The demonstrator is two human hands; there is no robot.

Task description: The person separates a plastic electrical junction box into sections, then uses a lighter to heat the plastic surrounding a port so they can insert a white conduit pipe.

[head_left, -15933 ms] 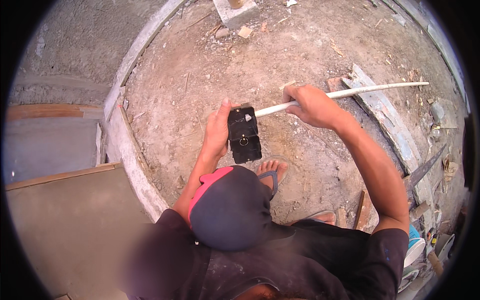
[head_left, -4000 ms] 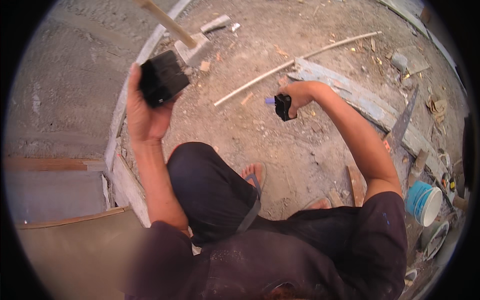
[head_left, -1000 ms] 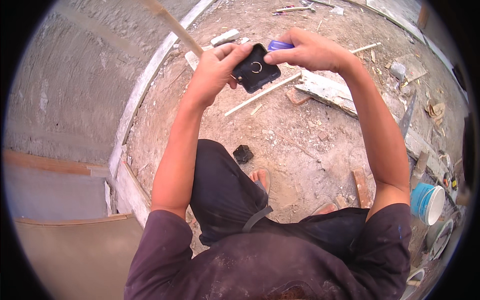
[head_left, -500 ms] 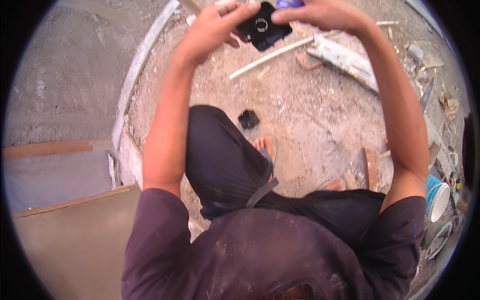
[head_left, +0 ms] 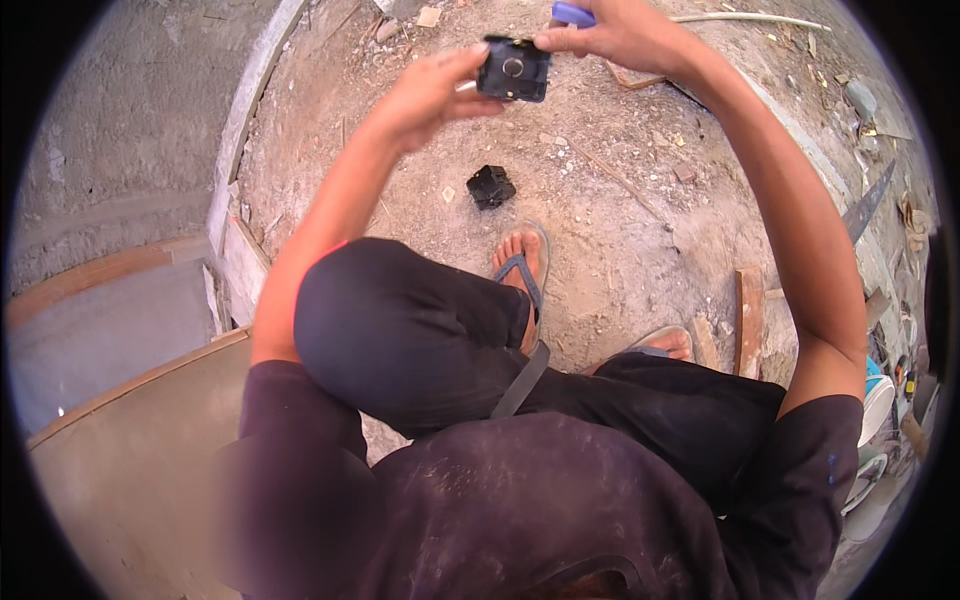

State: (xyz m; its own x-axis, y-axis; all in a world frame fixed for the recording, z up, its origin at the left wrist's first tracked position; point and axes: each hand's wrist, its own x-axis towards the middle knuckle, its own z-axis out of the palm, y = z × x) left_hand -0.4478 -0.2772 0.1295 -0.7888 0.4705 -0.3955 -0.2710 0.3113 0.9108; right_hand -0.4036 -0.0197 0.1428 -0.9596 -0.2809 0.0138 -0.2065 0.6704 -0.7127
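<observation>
My left hand (head_left: 428, 95) grips a small square black plastic box (head_left: 528, 76), which looks like an electrical back box, by its left side. The open inside of the box faces me, with a round hole in its base. At its upper right corner, the fingertips of my right hand (head_left: 625, 40) touch or nearly touch the rim. That hand is closed round a purple-handled tool (head_left: 573, 14), whose working end I cannot make out. A second black box (head_left: 490, 187) lies on the ground below, just beyond my sandalled foot.
Dusty ground with scattered chips surrounds me. A wood block (head_left: 749, 320) lies to the right, with a saw-like blade (head_left: 870, 203) beyond it. Buckets (head_left: 877, 405) stand at the far right. A boarded panel (head_left: 140, 420) and a concrete edging (head_left: 245, 110) run along the left.
The black box has been turned more squarely toward me, and both hands sit slightly lower in view. My view has shifted, and my left knee appears further left.
</observation>
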